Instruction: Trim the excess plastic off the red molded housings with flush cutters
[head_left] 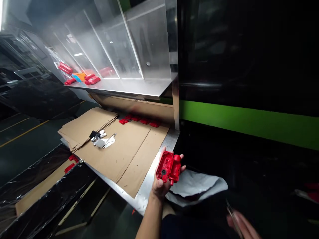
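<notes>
Cradling the red, box-shaped plastic part [169, 168] from below, the person's left hand [160, 190] has it just beyond the near right edge of the cardboard-covered metal tabletop [149, 183]. The left grip is a palm-up cradle, thumb at the near left corner and fingertips showing past the right side. Down at the near right, the right hand [243, 225] appears closed around a thin, pointed metal tool [233, 214]; both are blurred, and the tool's tip is well apart from the part.

For steady work, the left grip would do best to press the part firmly into the palm and draw the far fingertips below its rim, clear of any path the point might take. Short, light strokes directed away from the thumb seem safest, with the right wrist held close for control.

The part's hollow side faces up toward the head. Its long axis runs roughly near to far, the far end leaning slightly right. A small red peg [171, 183] points toward the near side, and a dark round spot [163, 172] sits at the near left of the hollow.
</notes>
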Tool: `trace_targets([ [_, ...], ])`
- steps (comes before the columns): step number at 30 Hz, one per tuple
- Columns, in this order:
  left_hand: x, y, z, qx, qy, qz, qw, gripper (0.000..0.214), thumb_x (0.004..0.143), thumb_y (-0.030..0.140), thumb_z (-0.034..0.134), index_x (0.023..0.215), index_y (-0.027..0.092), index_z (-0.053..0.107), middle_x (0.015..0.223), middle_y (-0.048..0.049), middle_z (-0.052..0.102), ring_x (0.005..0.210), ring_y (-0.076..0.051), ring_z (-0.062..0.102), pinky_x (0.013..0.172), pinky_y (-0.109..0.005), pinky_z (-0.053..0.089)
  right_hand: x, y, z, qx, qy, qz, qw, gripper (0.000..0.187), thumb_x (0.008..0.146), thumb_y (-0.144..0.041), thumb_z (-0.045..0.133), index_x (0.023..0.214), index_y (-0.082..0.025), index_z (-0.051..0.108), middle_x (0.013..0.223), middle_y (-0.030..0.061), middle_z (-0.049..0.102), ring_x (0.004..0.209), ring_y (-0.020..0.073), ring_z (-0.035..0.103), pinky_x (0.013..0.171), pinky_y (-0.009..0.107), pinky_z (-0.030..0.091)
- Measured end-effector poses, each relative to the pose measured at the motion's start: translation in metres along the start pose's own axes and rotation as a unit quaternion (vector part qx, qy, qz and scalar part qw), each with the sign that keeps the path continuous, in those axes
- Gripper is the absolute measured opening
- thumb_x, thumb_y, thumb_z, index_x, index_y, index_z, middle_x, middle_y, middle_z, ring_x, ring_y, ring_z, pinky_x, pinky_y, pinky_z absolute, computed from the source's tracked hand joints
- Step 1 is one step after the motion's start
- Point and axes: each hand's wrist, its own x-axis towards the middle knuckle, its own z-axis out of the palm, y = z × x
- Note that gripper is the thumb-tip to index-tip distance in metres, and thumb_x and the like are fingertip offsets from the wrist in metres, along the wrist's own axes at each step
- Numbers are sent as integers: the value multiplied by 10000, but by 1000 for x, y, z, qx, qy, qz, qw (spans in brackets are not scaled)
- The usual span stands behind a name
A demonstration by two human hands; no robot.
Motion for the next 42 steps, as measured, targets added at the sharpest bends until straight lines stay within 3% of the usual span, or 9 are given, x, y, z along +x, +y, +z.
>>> trace_targets([
  [2, -17, -4, 26, -129, -6, -10, 992, 1084, 555, 691, 855, 1478, 378, 380, 1592, -93, 275, 1442, -491, 283, 1099, -640, 405, -6, -12, -2, 8, -14, -36, 999, 547, 951, -623, 442, 1270, -217, 622, 1108, 79, 734, 1053, 237, 702, 931, 423, 602],
  [5, -31, -1, 49, -187, -44, -32, 981, 1035, 553, 649, 885, 1449, 395, 433, 1594, -62, 268, 1454, -501, 249, 1082, -640, 436, -16, -58, -6, -44, 39, -221, 973, 413, 983, -476, 464, 1321, -276, 590, 1258, 37, 681, 1173, 194, 650, 987, 318, 567],
  [8, -37, 7, 59, -201, -74, -37, 976, 1027, 570, 622, 890, 1455, 437, 405, 1594, -51, 282, 1450, -508, 259, 1093, -676, 405, -31, -105, -5, -131, 82, -381, 911, 393, 986, -395, 491, 1309, -194, 590, 1245, 70, 653, 1153, 172, 630, 947, 259, 542],
  [11, -38, 14, 63, -187, -80, -45, 978, 1118, 538, 627, 902, 1486, 444, 339, 1594, -78, 293, 1444, -525, 257, 1113, -712, 347, -46, -126, 3, -183, 84, -441, 875, 426, 987, -382, 509, 1278, -84, 600, 1179, 121, 645, 1108, 195, 604, 941, 299, 506],
  [17, -39, 19, 56, -140, -79, -90, 983, 1348, 417, 690, 909, 1537, 372, 229, 1577, -148, 330, 1463, -525, 200, 1145, -706, 282, -55, -127, 13, -204, 85, -456, 862, 440, 978, -348, 549, 1281, -32, 591, 1157, 139, 638, 1114, 221, 560, 959, 353, 454],
  [23, -44, 21, 61, -143, -88, -98, 981, 1289, 454, 769, 842, 1529, 356, 262, 1596, -138, 309, 1472, -509, 197, 1167, -665, 292, -60, -127, 10, -195, 79, -451, 868, 450, 982, -356, 549, 1292, -31, 584, 1172, 135, 627, 1133, 210, 548, 977, 337, 439],
  [30, -53, 23, 67, -161, -58, -95, 981, 1222, 511, 756, 827, 1524, 402, 243, 1587, -120, 317, 1448, -523, 250, 1136, -704, 302, -63, -127, 9, -180, 79, -454, 869, 452, 972, -349, 573, 1291, -27, 584, 1173, 140, 636, 1131, 211, 557, 957, 350, 456],
  [35, -58, 27, 71, -137, -72, -96, 983, 1258, 510, 783, 811, 1541, 354, 232, 1585, -142, 323, 1475, -498, 198, 1166, -678, 280, -67, -126, 7, -172, 76, -452, 872, 453, 963, -337, 590, 1293, -27, 584, 1167, 144, 637, 1122, 218, 561, 953, 362, 466],
  [42, -62, 22, 72, -129, -67, -62, 988, 1197, 531, 648, 880, 1524, 383, 266, 1571, -126, 327, 1447, -519, 252, 1137, -708, 299, -70, -123, 4, -195, 78, -459, 863, 455, 952, -337, 607, 1307, -53, 572, 1174, 131, 639, 1120, 221, 561, 961, 374, 461],
])
